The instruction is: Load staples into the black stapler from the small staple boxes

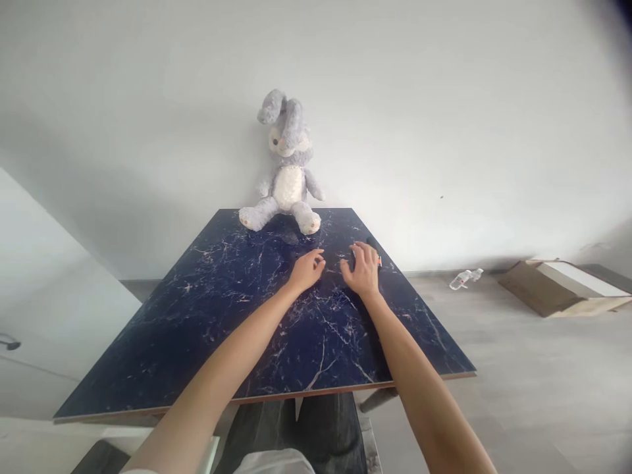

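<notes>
My left hand point(307, 270) is held just above the middle of the dark blue marbled table point(197, 316), its fingers loosely bent and apart, with nothing visible in them. To its right, my right hand point(363, 270) is closed over a small dark object with an orange end point(380, 261). Most of that object is hidden under the fingers, so its kind cannot be made out. Beyond both hands, a grey plush rabbit point(289, 187) with a white belly sits at the table's far edge, leaning toward the wall, one ear drooping over its face.
A pale wall point(419, 131) rises behind the table. On the floor to the right lie a clear plastic bottle point(460, 280) and an open cardboard box point(538, 289). A white panel point(49, 283) stands along the left side. My legs point(296, 428) are under the near edge.
</notes>
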A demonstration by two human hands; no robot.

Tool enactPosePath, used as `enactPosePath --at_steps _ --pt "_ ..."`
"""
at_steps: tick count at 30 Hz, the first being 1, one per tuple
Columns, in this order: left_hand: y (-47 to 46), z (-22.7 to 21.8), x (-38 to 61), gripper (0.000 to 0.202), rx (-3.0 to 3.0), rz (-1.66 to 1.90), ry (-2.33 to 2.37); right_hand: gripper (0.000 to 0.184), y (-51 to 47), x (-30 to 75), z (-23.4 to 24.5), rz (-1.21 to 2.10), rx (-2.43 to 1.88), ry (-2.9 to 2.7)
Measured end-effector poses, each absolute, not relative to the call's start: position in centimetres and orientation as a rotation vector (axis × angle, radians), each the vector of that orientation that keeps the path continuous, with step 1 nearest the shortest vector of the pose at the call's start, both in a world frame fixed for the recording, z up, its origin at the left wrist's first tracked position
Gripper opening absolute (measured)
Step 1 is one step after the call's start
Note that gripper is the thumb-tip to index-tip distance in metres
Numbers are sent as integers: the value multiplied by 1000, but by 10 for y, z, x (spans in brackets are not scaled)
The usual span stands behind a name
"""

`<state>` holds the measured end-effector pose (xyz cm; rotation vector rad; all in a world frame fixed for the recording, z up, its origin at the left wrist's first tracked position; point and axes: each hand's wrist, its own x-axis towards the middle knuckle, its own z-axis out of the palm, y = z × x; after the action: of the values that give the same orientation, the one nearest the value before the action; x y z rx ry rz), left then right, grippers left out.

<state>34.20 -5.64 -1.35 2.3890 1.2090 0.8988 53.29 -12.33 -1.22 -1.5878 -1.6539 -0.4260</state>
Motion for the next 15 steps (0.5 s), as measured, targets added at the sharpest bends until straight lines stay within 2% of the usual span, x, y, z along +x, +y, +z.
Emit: enactPosePath --at_steps 2,4,7,10,15 --pt "-52 -7 310 31 2445 843 1417 32 -113 502 -8 -353 -1592 -1767" --pt "-44 -3 282 36 2418 814 1556 24 -97 464 -6 -253 -1677 -1830" --pt "-34 -3 255 42 2349 728 1758 26 -74 406 -5 -126 -1785 -1919" --pt "-31 -7 248 39 2316 609 1870 26 -60 368 -6 -55 -1787 -1975" --pt "-42 -11 254 39 2357 474 1881 19 -57 370 -9 -5 -1844 -1933"
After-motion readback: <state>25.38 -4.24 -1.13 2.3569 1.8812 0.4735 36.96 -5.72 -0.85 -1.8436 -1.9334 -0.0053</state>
